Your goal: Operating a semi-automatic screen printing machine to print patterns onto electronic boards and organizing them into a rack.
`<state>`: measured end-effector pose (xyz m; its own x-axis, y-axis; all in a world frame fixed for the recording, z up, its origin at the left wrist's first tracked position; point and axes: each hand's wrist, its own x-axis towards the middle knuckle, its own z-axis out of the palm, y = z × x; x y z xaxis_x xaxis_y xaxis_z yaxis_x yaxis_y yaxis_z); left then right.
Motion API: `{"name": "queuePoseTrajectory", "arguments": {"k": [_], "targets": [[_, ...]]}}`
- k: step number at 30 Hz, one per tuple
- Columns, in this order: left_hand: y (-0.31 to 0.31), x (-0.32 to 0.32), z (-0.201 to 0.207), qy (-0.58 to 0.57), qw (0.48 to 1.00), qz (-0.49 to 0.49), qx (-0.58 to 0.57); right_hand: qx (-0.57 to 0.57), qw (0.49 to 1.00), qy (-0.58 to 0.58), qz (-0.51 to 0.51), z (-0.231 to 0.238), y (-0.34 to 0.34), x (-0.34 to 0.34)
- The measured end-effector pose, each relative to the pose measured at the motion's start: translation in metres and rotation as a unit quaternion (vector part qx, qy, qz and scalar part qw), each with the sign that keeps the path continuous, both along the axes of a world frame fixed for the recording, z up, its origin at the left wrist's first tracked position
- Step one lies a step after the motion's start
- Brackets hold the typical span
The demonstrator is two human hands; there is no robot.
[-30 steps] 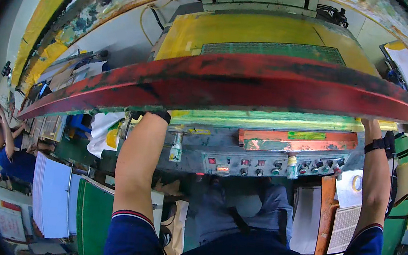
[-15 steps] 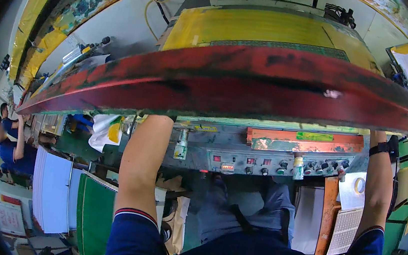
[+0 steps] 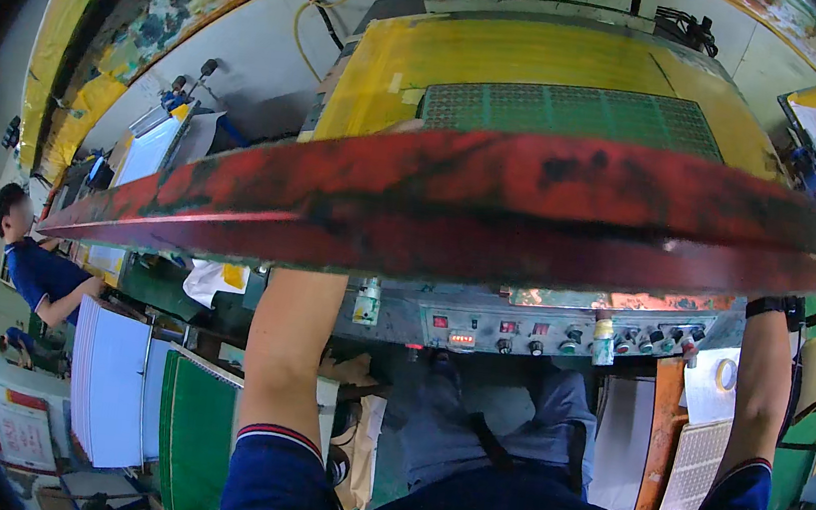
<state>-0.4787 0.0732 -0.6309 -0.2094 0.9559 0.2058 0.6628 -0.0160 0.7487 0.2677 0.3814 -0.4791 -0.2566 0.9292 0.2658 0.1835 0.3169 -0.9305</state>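
A long red beam (image 3: 577,189), stained dark, crosses in front of me and hides most of both hands. My left forearm (image 3: 292,343) goes up behind it; a small skin-coloured bit, apparently my left hand (image 3: 405,127), shows above its upper edge beside a green panel. That green panel (image 3: 570,114), with a fine repeated pattern, lies flat on a yellow-covered bed (image 3: 512,45). My right forearm (image 3: 760,396), with a dark band at the wrist, also reaches behind the beam, and the right hand is hidden. What either hand's fingers do does not show.
Below the beam is a control panel (image 3: 519,338) with knobs and a lit display. White boards (image 3: 107,382) and green boards (image 3: 197,432) stand at left. A co-worker (image 3: 45,264) is at far left. A tape roll (image 3: 726,374) lies at right.
The red beam sits lower in the picture, and more of the green panel shows beyond it. An orange-red bar beneath is now mostly covered. The co-worker at left has changed posture.
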Motion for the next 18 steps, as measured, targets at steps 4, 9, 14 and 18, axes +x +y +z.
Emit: {"name": "queuePoseTrajectory", "arguments": {"k": [4, 9, 14, 18], "targets": [[0.029, 0.007, -0.012, 0.208, 0.978, 0.012, 0.034, 0.006, 1.0, -0.016, -0.016, 0.002, 0.002, 0.011], [0.052, 0.267, 0.148, 0.008, 0.995, 0.083, -0.046, 0.032, 0.99, -0.093, -0.105, 0.022, -0.002, 0.089], [-0.053, 0.266, 0.161, 0.176, 0.972, 0.119, -0.103, 0.019, 0.997, -0.054, -0.045, 0.007, 0.0, 0.037], [-0.054, 0.269, 0.149, 0.197, 0.968, 0.114, -0.104, 0.02, 0.997, -0.062, -0.05, 0.01, -0.002, 0.041]]}}
